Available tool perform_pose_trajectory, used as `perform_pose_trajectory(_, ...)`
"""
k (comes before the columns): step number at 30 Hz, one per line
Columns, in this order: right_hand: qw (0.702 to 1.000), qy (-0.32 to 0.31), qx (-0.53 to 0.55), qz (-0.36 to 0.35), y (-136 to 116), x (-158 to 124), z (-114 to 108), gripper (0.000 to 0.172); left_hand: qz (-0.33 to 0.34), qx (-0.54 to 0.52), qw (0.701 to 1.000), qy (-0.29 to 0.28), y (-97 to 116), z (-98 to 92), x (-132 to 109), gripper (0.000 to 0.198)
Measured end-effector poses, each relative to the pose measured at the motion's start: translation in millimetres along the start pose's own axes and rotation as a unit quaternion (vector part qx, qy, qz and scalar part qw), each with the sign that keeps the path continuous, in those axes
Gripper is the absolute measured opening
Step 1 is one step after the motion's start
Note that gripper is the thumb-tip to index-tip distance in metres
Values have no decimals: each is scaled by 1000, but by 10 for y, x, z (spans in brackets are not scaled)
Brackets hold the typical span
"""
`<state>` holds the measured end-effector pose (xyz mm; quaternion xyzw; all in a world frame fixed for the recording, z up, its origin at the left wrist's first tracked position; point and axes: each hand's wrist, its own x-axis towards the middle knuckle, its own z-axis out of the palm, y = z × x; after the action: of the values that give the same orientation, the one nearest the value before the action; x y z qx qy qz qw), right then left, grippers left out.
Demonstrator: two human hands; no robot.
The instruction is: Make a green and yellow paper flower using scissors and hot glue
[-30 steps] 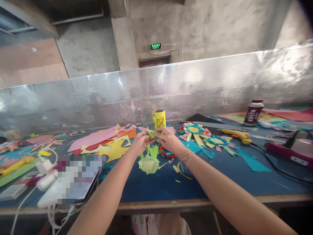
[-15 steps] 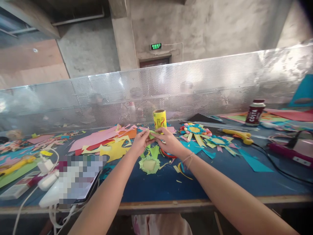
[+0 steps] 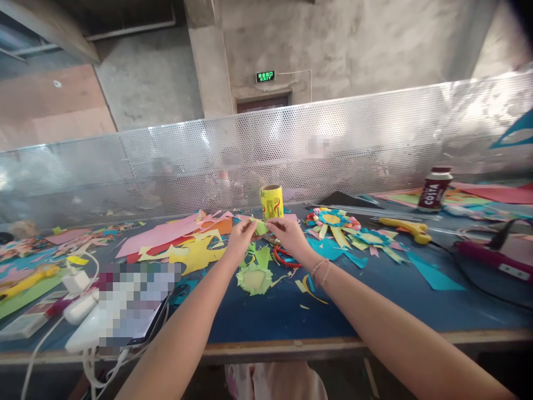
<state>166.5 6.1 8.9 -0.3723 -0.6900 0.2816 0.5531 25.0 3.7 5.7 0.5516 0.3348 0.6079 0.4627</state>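
Two hands work above the table (image 3: 291,322). The left hand (image 3: 240,240) and the right hand (image 3: 289,236) each pinch one end of a small green paper piece (image 3: 261,228); both grips are narrow, fingertips closed on the paper. The piece is held off the table, in front of the yellow tape roll (image 3: 272,203).

Change noted: half a second ago the right fingers lay across the piece, close to the left ones. The fingertips now stand farther apart, and the middle of the paper shows between them. This suggests that the piece is controlled from both ends, with its centre free for shaping (any crease is too small to confirm).

Second change: a blue sheet (image 3: 510,133) at the far right edge stands at a different angle.

Surroundings: a light green rosette (image 3: 254,279) lies nearer the person, below the hands. A red loop (image 3: 287,258) lies just under the right hand and could catch a lowered wrist. The tape roll limits forward reach. To the right lie a multicoloured rosette (image 3: 332,220), a blue rosette (image 3: 372,239) and a yellow glue gun (image 3: 416,232). Yellow paper (image 3: 197,255) crowds the left side.
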Motion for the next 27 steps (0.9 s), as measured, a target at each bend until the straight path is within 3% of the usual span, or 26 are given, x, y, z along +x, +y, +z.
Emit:
perform_pose_trajectory(9,999,-29,21,12,10,-13,17,27,38,-22,997,56,16,-47,15,23)
perform_pose_trajectory(27,999,-26,29,-16,74,-3,22,25,44,-43,996,61,11,-48,4,23)
